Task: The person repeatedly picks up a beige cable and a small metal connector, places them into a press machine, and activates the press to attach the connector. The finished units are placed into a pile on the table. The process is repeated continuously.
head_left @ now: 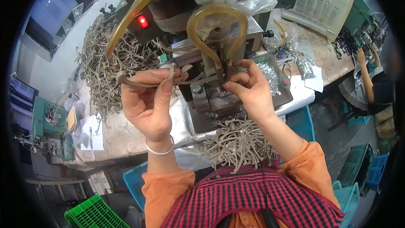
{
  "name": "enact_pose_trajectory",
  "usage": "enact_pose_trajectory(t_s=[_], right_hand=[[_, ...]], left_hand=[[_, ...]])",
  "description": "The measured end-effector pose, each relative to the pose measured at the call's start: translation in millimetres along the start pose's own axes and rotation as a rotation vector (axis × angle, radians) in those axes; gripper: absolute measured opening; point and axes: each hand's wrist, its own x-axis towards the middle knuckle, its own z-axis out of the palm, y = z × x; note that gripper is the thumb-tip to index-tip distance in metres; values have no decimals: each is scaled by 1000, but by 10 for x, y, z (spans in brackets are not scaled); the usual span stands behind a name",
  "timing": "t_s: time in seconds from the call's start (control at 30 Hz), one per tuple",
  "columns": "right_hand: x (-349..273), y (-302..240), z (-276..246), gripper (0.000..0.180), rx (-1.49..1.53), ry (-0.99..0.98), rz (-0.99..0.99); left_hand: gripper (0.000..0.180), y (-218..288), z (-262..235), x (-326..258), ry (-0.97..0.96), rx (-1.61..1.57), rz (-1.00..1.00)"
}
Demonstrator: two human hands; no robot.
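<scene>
We pinched a curved grey-brown strip [139,82] in our left hand [147,101], level before the small press [215,80], ready for feeding. Our right hand [249,88] closed its fingertips at the press's clamp, steadying the strip's end there.

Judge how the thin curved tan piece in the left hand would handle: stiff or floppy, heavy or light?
The curved tan piece probably feels light: the left hand holds it with fingertips only. It keeps its arc unsupported, so likely springy rather than floppy. The heaped pile of similar pieces suggests they snag together.
</scene>
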Motion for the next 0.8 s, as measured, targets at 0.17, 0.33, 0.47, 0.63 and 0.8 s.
enact_pose_trajectory(t_s=[0.17, 0.33, 0.47, 0.63, 0.8], right_hand=[[-53, -17, 12, 50, 92, 52, 51], [-243, -284, -27, 52, -249, -78, -97], [-30, 269, -813, 28, -1364, 217, -429], [20, 759, -1348, 17, -1385, 324, -469], [106, 657, -1261, 14, -1189, 363, -217]], left_hand=[[15, -6, 47, -5, 25, -4, -61], [21, -24, 66, -119, -281, 202, 174], [22, -22, 160, -411, -650, 521, 404], [16, -113, 328, -476, -753, 603, 459], [24, -45, 430, -529, -739, 631, 406]])
